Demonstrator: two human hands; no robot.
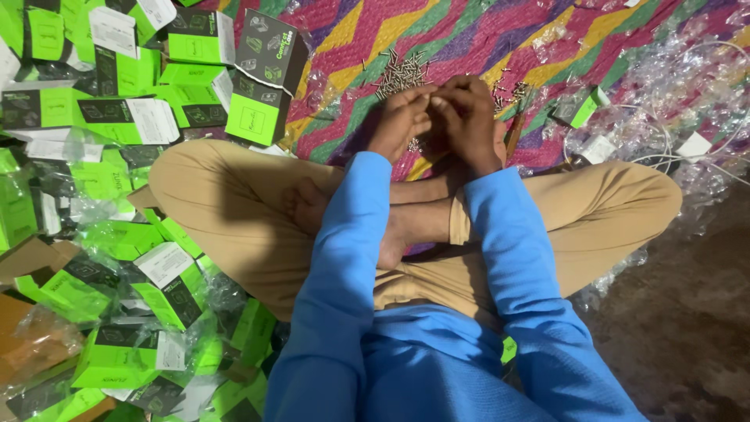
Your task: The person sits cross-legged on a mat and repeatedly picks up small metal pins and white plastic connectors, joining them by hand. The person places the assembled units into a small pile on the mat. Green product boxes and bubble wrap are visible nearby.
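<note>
Bright zigzag stripes in pink, yellow, purple and green cover the woven mat (469, 39) on which a person sits cross-legged in tan trousers (234, 211) and a blue long-sleeved top (437, 359). To the left of the mat lies a big heap of green-and-black cartons (101, 234), several in clear wrap, with one dark carton (269, 47) leaning at the mat's left edge. On the far side, at the mat's right edge, crumpled clear plastic bags (687, 86) are strewn with white cables (664, 148). Near the mat's middle sits a small pile of metal screws (400, 74). Just below that pile the left hand (402, 117) and right hand (465, 117) meet, fingers curled narrow and touching; a few screws show between them.
</note>
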